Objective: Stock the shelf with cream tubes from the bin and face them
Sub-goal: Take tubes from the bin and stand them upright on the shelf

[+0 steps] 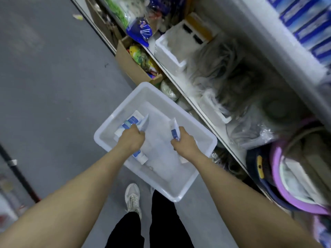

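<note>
Left hand [131, 139]: arm stretched down into the bin [200, 135], fingers curled round a tube [145, 123] whose flat end points up and away; back of hand toward the camera. Right hand [184, 143]: arm likewise stretched down, fingers curled round a second tube [174, 130], held upright with its flat end up. Hands well apart, each over the bin's floor, left toward the left wall, right toward the right wall. Bin: one, white and translucent, on the grey floor [44, 86] just beside the shelf unit [179, 83]. Loose tubes [131, 120] in bin: white with blue bands, a small heap by the left wall beneath and beyond the left hand; at least three, exact count unclear through blur. One more tube [141, 156] lies just below the left wrist. Tubes in hand: two, one each. Shelf unit: white ledge at right bearing two white foam boxes [172, 51], clear bags and a purple basin [286, 190]; blue-and-white packs [308, 24] stacked on the tier above, number unclear. One cardboard box [129, 67] on the floor at the bin's far corner. One pale shoe [132, 197] and dark trousers at the near edge.
</note>
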`<state>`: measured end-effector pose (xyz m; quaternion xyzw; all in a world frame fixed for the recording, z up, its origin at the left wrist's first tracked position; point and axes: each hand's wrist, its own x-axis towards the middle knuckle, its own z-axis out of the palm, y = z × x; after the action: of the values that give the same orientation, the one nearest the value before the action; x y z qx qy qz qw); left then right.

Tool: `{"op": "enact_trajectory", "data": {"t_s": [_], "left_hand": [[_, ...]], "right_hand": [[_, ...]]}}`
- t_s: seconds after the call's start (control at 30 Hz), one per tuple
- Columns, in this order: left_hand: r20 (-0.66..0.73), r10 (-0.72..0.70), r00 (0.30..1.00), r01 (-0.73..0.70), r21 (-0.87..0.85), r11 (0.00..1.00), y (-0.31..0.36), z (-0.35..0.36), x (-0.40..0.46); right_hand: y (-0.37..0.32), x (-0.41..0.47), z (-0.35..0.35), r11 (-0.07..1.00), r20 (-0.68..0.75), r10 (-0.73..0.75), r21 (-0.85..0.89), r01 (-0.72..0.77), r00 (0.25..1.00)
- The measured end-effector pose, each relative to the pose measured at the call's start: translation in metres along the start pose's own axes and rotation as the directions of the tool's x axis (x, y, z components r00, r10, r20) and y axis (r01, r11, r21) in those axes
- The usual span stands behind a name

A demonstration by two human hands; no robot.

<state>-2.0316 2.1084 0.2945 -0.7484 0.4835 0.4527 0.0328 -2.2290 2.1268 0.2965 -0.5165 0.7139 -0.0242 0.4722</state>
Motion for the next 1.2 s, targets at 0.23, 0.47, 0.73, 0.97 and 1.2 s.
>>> {"op": "enact_trajectory", "data": {"t_s": [0.23, 0.47, 0.73, 0.97, 1.2], "left_hand": [[-0.078, 0.219, 0.973, -0.227, -0.123, 0.966, 0.026, -0.057, -0.084], [-0.018, 0.480, 0.877, -0.480, -0.073, 0.874, 0.089, -0.097, -0.169], [-0.006, 0.736, 0.677, -0.734, -0.077, 0.674, 0.181, -0.110, -0.269], [-0.059, 0.911, 0.408, -0.913, -0.010, 0.408, 0.257, -0.103, -0.338], [-0.155, 0.982, 0.112, -0.993, 0.029, 0.118, 0.343, -0.087, -0.446]], "right_hand": [[-0.036, -0.097, -0.059, 0.993, -0.171, 0.031, 0.122, -0.010, 0.985], [-0.052, -0.192, -0.125, 0.987, -0.445, 0.004, 0.147, 0.068, 0.895], [-0.044, -0.294, -0.206, 0.983, -0.718, -0.111, 0.021, 0.181, 0.687], [-0.034, -0.385, -0.288, 0.987, -0.851, -0.131, -0.063, 0.148, 0.509], [-0.022, -0.509, -0.373, 0.978, -0.947, -0.181, -0.144, 0.153, 0.265]]}}
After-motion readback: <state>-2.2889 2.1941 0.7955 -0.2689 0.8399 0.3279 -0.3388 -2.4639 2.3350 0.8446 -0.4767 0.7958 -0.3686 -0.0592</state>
